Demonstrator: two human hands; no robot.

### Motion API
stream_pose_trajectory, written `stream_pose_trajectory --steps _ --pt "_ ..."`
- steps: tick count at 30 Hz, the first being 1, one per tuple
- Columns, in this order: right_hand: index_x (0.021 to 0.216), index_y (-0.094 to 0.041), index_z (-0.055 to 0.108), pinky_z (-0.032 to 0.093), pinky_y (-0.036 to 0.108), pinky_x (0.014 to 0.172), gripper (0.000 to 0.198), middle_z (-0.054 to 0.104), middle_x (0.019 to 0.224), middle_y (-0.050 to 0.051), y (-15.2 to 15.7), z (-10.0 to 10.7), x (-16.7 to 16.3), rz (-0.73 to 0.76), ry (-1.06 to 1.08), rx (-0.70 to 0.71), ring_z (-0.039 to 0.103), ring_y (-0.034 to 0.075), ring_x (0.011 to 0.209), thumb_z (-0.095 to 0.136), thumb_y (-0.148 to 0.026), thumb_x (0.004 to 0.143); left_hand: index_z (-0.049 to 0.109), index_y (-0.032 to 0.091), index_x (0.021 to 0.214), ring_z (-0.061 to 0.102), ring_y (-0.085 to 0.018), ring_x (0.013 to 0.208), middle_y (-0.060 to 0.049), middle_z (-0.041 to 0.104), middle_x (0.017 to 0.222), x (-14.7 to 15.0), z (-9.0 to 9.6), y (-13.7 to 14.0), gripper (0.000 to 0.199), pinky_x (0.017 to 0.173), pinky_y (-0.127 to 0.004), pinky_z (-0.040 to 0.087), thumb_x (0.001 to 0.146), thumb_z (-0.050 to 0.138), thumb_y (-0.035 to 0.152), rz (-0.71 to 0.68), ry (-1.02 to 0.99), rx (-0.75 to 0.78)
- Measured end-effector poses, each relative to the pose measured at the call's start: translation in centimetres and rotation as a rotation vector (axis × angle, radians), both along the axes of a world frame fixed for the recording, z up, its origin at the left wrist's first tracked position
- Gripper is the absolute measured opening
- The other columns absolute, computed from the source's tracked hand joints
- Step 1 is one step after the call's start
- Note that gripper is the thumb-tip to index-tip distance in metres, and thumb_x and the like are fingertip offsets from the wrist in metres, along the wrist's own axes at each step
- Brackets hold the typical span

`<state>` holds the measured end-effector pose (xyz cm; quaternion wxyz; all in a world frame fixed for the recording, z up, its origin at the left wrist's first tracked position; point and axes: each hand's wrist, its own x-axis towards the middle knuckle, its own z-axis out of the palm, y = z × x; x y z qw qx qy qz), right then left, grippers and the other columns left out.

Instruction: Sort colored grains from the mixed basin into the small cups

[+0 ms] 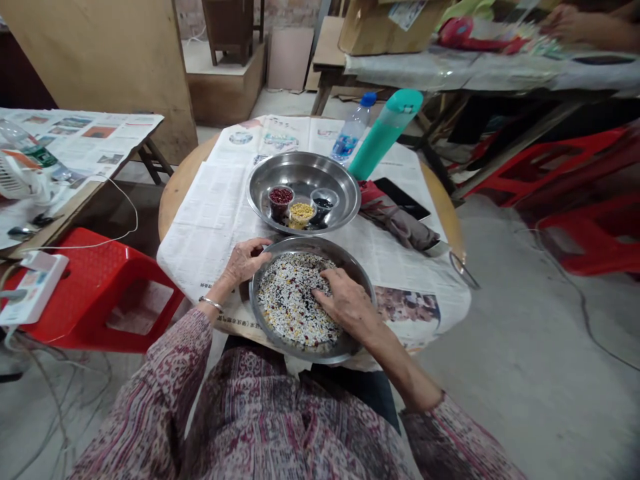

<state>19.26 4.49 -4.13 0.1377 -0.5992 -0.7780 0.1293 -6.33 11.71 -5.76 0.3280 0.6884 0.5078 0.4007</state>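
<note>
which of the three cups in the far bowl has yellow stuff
The middle cup; the left cup holds dark red pieces, the right cup black ones.

Bare newspaper (203, 200) left of the far bowl (305, 170) gave a free lane. On its right, the clear bottle (349, 137), teal bottle (383, 137) and cloth bundle (400, 221) obstructed passage. Direct low travel from the front bowl (349, 259) was blocked by both walls; the three cups (302, 212) were reachable from above.
</note>
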Motion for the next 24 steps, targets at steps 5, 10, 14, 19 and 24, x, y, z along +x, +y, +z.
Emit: stream_pose_trajectory --steps 5,10,14,19,24 --pt "0.095 -0.020 0.067 0.051 0.038 0.089 0.019 0.072 0.096 0.006 -0.9 -0.1 -3.0 0.092 0.382 -0.061 0.067 0.021 0.093 0.054 -0.015 0.083 0.075 0.014 0.100 0.044 -0.009 0.055 0.005 0.052 0.060 0.0 0.0 0.1 0.025 0.057 -0.022 0.038 0.077 0.066 0.021 0.000 -0.028 -0.010" --pt "0.103 -0.019 0.068 0.054 0.035 0.087 0.019 0.073 0.100 0.007 -3.5 1.0 -5.5 0.280 0.514 -0.072 0.068 0.019 0.093 0.056 -0.015 0.090 0.074 0.014 0.098 0.044 -0.009 0.056 0.005 0.053 0.060 0.1 -0.2 0.2 0.023 0.057 -0.022 0.039 0.077 0.067 0.020 -0.001 -0.052 -0.014" --pt "0.109 -0.019 0.069 0.056 0.036 0.084 0.024 0.073 0.099 0.008 -4.6 0.8 -6.0 0.452 0.434 -0.089 0.068 0.019 0.092 0.050 -0.013 0.094 0.074 0.015 0.097 0.044 -0.009 0.056 0.005 0.053 0.061 0.1 -0.3 0.3 0.022 0.057 -0.022 0.039 0.077 0.068 0.021 -0.001 -0.071 -0.023" --pt "0.112 -0.020 0.069 0.055 0.044 0.097 0.029 0.072 0.112 0.011 -2.2 -0.3 -3.5 0.300 0.385 0.088 0.066 0.022 0.107 0.046 -0.013 0.095 0.073 0.015 0.097 0.045 -0.009 0.057 0.005 0.054 0.062 0.0 -0.2 0.2 0.021 0.058 -0.022 0.038 0.077 0.068 0.021 -0.003 -0.054 -0.012" --pt "0.117 -0.021 0.067 0.051 0.049 0.100 0.027 0.068 0.117 0.012 0.3 0.2 -0.9 0.063 0.218 0.162 0.061 0.028 0.112 0.054 -0.025 0.094 0.074 0.015 0.097 0.044 -0.009 0.057 0.006 0.052 0.061 0.1 -0.2 0.2 0.022 0.057 -0.022 0.037 0.076 0.068 0.019 0.000 -0.071 -0.035"
